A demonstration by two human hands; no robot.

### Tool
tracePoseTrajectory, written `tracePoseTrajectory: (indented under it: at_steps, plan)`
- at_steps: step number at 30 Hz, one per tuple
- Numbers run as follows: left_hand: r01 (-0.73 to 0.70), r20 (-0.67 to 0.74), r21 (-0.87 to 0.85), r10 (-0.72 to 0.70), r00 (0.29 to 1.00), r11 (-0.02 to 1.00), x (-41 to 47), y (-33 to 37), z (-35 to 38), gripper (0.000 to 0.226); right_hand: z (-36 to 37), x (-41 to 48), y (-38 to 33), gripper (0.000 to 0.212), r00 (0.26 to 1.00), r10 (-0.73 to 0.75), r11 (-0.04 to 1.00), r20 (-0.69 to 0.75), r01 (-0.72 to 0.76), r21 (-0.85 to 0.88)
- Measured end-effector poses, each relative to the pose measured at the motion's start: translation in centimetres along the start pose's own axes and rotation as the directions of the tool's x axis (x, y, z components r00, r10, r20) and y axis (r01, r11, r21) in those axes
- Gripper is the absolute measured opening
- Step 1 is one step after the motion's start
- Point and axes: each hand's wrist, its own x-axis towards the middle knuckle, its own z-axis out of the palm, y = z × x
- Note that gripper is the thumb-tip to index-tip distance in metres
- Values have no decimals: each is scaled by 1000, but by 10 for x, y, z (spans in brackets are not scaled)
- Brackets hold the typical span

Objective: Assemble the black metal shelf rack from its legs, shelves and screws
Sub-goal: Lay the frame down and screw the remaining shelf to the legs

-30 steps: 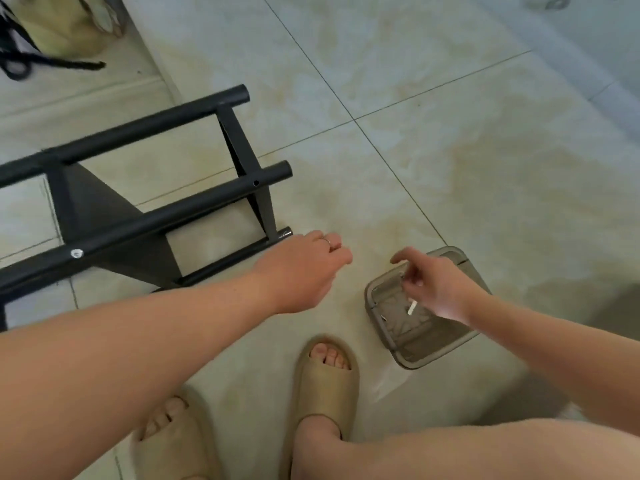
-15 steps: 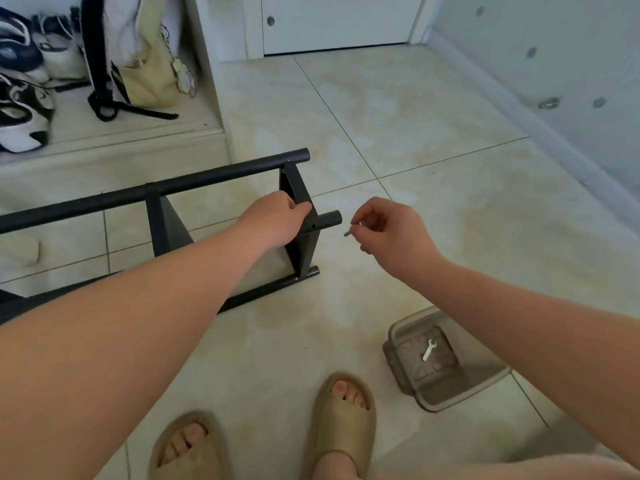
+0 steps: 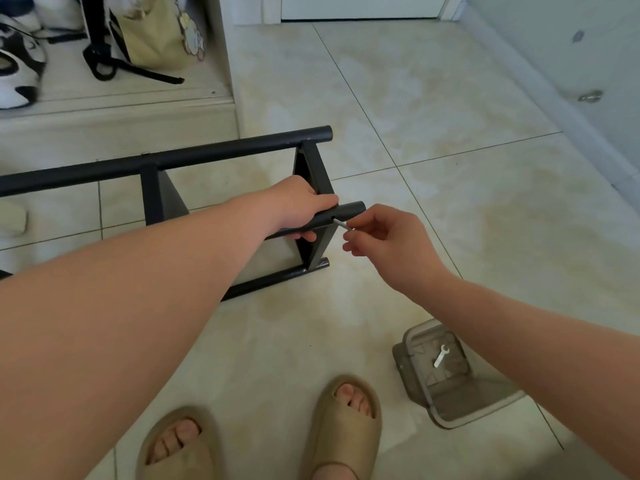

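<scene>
The black metal rack (image 3: 221,154) lies on its side on the tiled floor, with round legs and flat shelf panels joined. My left hand (image 3: 298,206) grips the near upper leg (image 3: 349,211) close to its end. My right hand (image 3: 384,244) pinches a small silver screw (image 3: 341,224), whose tip sits at a hole in the side of that leg. The lower leg (image 3: 277,280) rests on the floor below.
A grey plastic container (image 3: 450,410) with a small silver wrench (image 3: 440,355) inside stands on the floor at the lower right. My feet in beige slippers (image 3: 343,420) are at the bottom. Shoes and a bag (image 3: 156,29) fill a low shelf at the upper left.
My right hand lifted from the grey container with a screw and brought it to the leg's hole. My left hand moved up and took hold of the leg.
</scene>
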Motion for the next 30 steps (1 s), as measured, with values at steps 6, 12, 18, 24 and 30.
tracePoseTrajectory:
  at_steps: [6, 12, 18, 24, 30]
  plan:
    - [-31, -33, 15, 31, 999, 999, -2, 1, 4, 49, 6, 2, 2, 16, 1000, 6, 1000, -11, -6, 3]
    - [-43, -29, 38, 44, 999, 998, -10, 3, 8, 35, 12, 3, -3, 28, 1000, -15, 997, -2, 14, -81]
    - [-40, -30, 40, 41, 999, 998, -15, 4, 9, 36, 14, 0, 0, 29, 1000, -15, 995, -4, 15, -102]
    - [-39, -10, 25, 39, 999, 999, -17, 4, 7, 36, 15, 0, 0, 27, 1000, -14, 997, -6, 14, -69]
    - [-24, 14, -9, 24, 1000, 1000, -19, 5, 6, 40, 14, 2, -2, 16, 998, 56, 994, 5, -56, 97]
